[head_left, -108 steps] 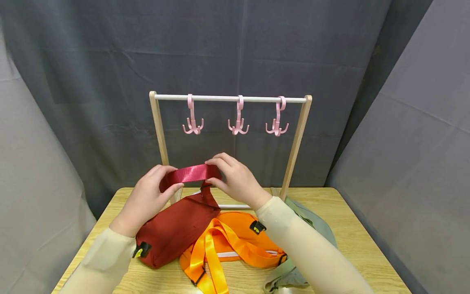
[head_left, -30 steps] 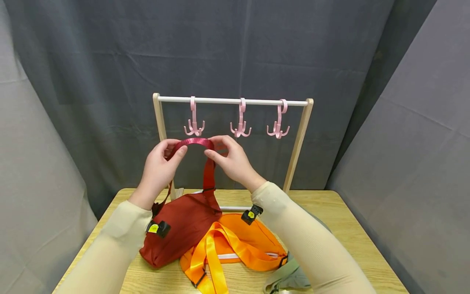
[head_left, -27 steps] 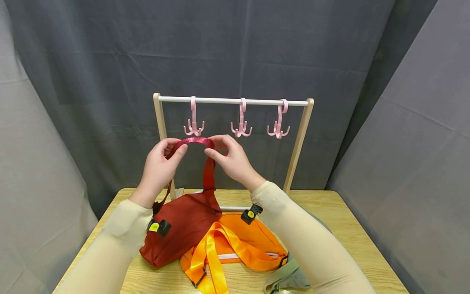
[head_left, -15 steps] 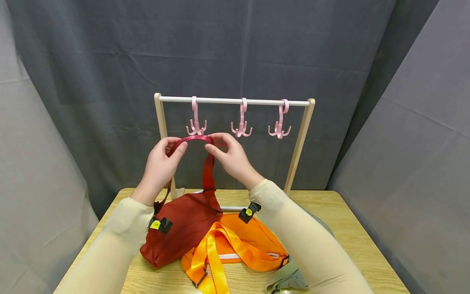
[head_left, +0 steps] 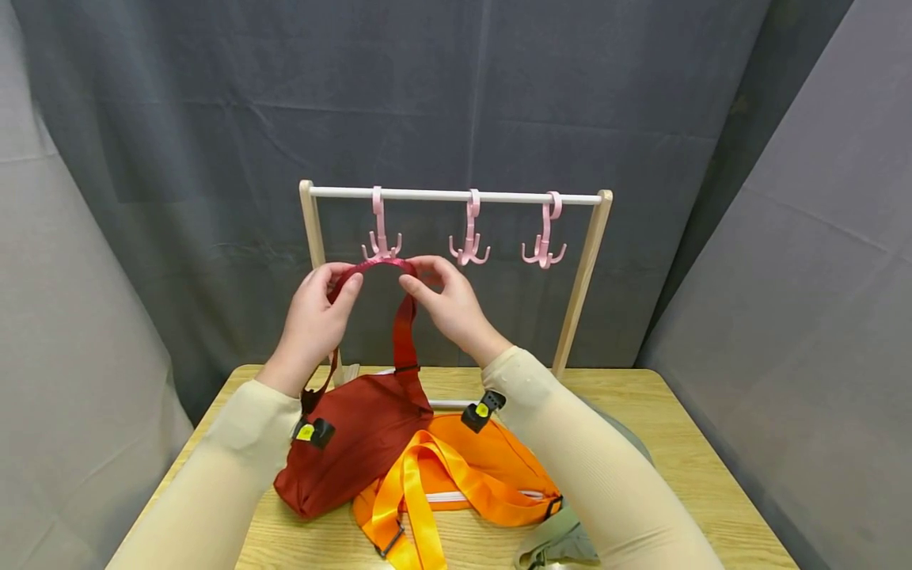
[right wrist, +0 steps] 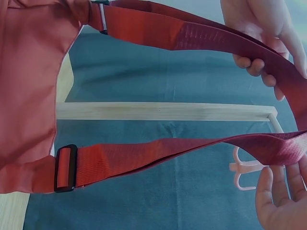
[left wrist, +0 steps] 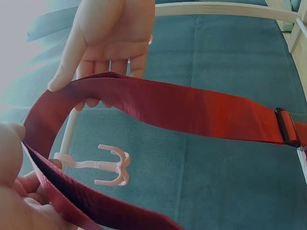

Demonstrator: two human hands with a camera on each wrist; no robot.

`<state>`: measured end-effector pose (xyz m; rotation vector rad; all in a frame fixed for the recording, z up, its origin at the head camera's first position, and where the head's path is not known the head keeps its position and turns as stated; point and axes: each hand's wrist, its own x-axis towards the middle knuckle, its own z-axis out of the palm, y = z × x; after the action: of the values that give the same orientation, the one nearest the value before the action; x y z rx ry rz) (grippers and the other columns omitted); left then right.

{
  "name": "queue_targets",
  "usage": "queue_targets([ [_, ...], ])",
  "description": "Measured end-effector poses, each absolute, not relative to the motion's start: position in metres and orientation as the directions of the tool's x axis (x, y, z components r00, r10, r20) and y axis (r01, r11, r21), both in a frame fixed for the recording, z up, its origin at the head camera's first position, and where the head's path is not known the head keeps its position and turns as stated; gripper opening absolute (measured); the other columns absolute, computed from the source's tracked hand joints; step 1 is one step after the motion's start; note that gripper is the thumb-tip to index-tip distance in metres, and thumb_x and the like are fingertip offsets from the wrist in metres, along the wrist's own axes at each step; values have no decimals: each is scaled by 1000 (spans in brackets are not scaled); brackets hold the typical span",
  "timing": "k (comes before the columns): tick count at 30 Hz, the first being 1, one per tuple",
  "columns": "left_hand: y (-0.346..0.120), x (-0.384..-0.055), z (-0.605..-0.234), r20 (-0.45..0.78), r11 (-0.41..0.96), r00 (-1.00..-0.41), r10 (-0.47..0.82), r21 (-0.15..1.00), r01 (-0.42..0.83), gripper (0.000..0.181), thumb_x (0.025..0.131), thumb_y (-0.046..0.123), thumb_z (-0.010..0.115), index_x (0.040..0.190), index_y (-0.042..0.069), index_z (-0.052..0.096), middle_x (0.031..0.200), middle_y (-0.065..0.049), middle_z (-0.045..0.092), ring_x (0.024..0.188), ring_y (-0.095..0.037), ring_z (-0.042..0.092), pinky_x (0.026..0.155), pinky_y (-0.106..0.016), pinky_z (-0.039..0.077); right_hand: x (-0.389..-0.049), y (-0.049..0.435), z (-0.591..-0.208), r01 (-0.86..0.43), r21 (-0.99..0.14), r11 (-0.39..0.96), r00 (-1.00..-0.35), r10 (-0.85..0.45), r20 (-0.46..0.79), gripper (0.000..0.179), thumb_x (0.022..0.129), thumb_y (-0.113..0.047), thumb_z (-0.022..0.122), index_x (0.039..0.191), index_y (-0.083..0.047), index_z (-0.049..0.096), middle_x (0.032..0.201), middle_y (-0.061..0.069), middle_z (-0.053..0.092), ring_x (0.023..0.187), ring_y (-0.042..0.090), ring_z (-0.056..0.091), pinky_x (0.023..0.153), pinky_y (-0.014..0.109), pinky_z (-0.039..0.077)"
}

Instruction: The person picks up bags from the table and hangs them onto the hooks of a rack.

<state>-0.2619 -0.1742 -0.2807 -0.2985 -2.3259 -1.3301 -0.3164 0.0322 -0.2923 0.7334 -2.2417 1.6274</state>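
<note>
A rust-red bag (head_left: 352,447) lies on the table with its strap (head_left: 404,340) pulled up into a loop. My left hand (head_left: 312,321) pinches the left side of the loop between thumb and fingers. Opposite it, my right hand (head_left: 456,309) pinches the right side. The top of the arch is at the tips of the left pink hook (head_left: 381,229), overlapping its lower end in the head view; whether they touch I cannot tell. In the right wrist view a black slider buckle (right wrist: 65,167) sits on the strap near the bag.
A rack with a white rod (head_left: 427,193) and wooden posts stands at the back. It also carries a middle hook (head_left: 468,233) and a right hook (head_left: 545,233). An orange bag (head_left: 466,435) and a green bag (head_left: 580,546), partly behind my right arm, lie on the table (head_left: 684,443).
Both hands have lifted the strap from low over the bag up to the left hook's lower end, rising only slightly in the last second. The pinch stays on both sides.
</note>
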Motion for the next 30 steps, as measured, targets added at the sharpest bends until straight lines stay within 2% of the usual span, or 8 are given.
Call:
queue_targets([
  [5,-173,-264,-279,482,494,-874,-65,777,392,43,106,32,58,136,2,56,122,-19,60,107,-31,56,93,-41,50,-317,30,-291,-530,-819,219,-844,-232,484,37,98,-29,72,129,-11,65,119,9,68,115,30,61,102,47,51],
  [11,-173,-269,-276,505,443,-855,-118,797,410,42,104,27,60,134,0,49,119,-21,59,102,-29,54,88,-35,46,-317,26,-288,-532,-820,212,-843,-221,490,36,97,-28,73,127,-10,66,116,9,67,112,28,61,100,44,51],
  [19,-172,-273,-275,510,426,-846,-157,808,407,39,105,27,60,128,-1,47,117,-21,56,99,-26,53,85,-32,45,-319,20,-288,-530,-814,239,-847,-202,492,35,97,-30,74,125,-10,67,111,9,68,103,23,63,91,32,53],
  [30,-172,-283,-277,522,419,-834,-179,807,415,37,106,28,57,126,-2,48,114,-19,56,97,-24,52,83,-31,43,-322,13,-289,-515,-816,261,-857,-167,487,35,95,-31,76,122,-10,68,109,10,68,99,26,66,87,32,55],
])
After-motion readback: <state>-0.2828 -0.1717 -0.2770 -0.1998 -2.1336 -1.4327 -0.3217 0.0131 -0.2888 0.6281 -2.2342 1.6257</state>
